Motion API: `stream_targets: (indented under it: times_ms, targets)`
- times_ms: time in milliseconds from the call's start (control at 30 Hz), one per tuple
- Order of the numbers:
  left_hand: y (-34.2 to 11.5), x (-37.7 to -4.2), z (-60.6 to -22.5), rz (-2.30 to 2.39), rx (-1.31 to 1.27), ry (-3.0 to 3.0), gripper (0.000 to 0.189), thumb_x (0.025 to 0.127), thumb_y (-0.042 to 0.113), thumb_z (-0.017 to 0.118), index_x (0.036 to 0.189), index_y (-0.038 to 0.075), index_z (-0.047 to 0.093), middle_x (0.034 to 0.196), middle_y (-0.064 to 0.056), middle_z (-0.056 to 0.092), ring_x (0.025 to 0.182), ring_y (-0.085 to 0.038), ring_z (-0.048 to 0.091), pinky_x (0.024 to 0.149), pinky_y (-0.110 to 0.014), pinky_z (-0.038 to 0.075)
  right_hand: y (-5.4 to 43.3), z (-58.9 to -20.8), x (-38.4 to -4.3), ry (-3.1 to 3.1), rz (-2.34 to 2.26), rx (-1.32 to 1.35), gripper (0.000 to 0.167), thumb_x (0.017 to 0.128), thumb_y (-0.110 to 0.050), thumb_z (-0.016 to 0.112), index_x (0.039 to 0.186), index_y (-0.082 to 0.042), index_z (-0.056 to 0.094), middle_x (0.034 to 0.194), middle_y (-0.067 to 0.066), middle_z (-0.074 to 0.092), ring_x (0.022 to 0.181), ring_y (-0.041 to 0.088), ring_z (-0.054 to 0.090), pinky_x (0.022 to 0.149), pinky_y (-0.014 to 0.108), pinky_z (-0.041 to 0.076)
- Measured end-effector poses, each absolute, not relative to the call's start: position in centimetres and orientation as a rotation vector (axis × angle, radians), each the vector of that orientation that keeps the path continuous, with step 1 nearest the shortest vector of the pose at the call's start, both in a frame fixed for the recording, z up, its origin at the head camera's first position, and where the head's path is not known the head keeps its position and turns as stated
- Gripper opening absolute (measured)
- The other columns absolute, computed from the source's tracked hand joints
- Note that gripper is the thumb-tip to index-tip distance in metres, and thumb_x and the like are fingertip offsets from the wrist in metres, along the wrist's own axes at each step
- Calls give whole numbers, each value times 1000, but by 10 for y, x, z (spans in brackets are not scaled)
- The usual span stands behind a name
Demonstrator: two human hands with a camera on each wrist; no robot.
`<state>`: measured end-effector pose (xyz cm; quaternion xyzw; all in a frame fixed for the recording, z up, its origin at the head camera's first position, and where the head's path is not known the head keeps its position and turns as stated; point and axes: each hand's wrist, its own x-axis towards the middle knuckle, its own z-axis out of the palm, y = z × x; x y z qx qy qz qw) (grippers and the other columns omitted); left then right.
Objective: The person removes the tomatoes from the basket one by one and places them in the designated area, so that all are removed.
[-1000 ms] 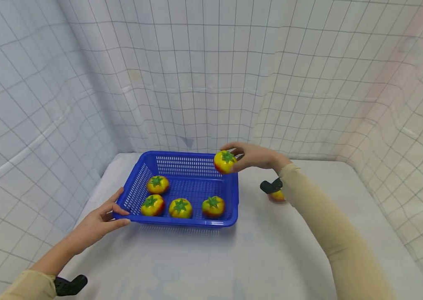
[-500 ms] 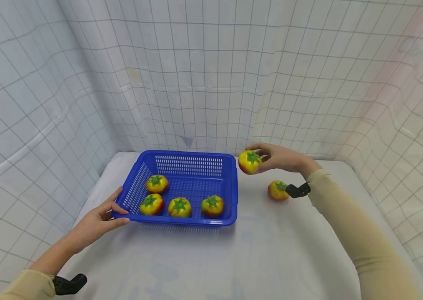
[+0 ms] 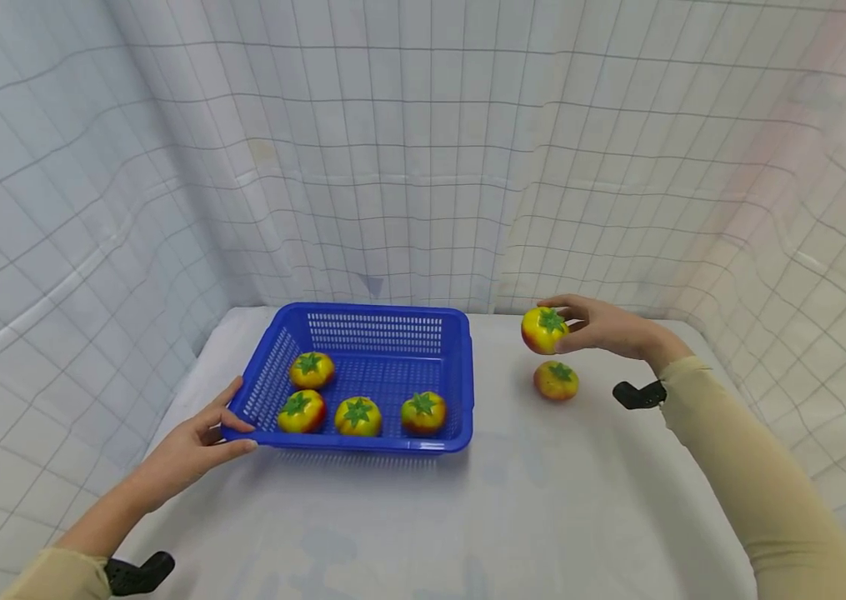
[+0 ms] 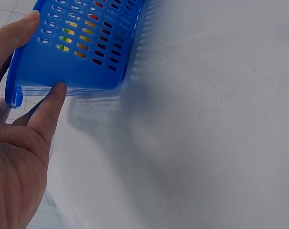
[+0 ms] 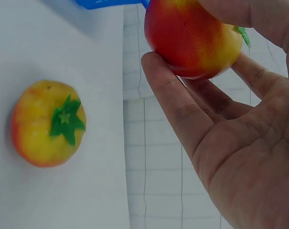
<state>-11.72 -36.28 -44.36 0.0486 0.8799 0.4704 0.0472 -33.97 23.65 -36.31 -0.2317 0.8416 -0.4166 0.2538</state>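
Note:
My right hand [image 3: 603,327] holds a yellow-and-red tomato [image 3: 543,331] with a green star-shaped top between thumb and fingers, raised over the table right of the blue basket [image 3: 460,375]. Just below it, a second tomato [image 3: 556,381] sits on the table; the right wrist view shows this lower tomato [image 5: 46,124] beside the held tomato [image 5: 192,40]. My left hand [image 3: 193,446] grips the near left corner of the basket. In the left wrist view, its thumb and fingers are spread around the corner of the basket [image 4: 68,67].
Inside the basket are several more tomatoes, among them one tomato [image 3: 423,414] at the near right and one tomato [image 3: 312,370] farther back at the left. A white cloth covers the table [image 3: 392,525]. Grid-patterned sheets [image 3: 423,167] enclose the back and sides.
My right hand has moved right with the tomato, from over the basket's right rim to above the loose tomato, which has come into full view. The left hand stays at the basket's corner.

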Motion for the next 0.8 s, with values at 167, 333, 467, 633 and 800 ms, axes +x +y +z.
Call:
stream_targets:
  times_ms: [167,333,467,633,800]
  targets:
    - [-362,-120,-445,1427,141,2676,30,97,33,73,114,9,67,172,-10,6,143,-59,27,90,-8,42,254,-369,-333,2303,-1162,-581,74,89,-30,81,152,-27,43,152,13,42,139,34,42,111,55,37]
    - [-360,-120,-445,1427,121,2664,33,96,33,74,115,7,67,172,-9,5,142,-60,28,89,-8,42,271,-377,-329,2296,-1195,-558,72,90,-29,80,152,-27,42,151,12,44,139,32,41,110,52,38]
    - [-360,-121,-445,1430,113,2658,34,96,33,74,115,6,66,172,-9,4,142,-60,28,89,-7,42,286,-386,-328,2281,-1237,-541,73,91,-25,78,154,-23,40,153,15,41,140,34,40,111,53,37]
    - [-362,-119,-444,1403,80,2672,35,97,33,73,115,5,65,171,-11,4,142,-60,29,87,-7,42,301,-396,-325,2292,-1238,-512,74,92,-25,77,155,-21,38,154,17,39,140,35,40,112,54,36]
    - [-361,-122,-443,1357,61,2684,35,97,35,73,116,7,66,172,-10,4,139,-60,33,86,-9,45,314,-404,-322,2292,-1263,-478,73,92,-24,77,154,-19,39,154,17,40,138,37,40,111,51,39]
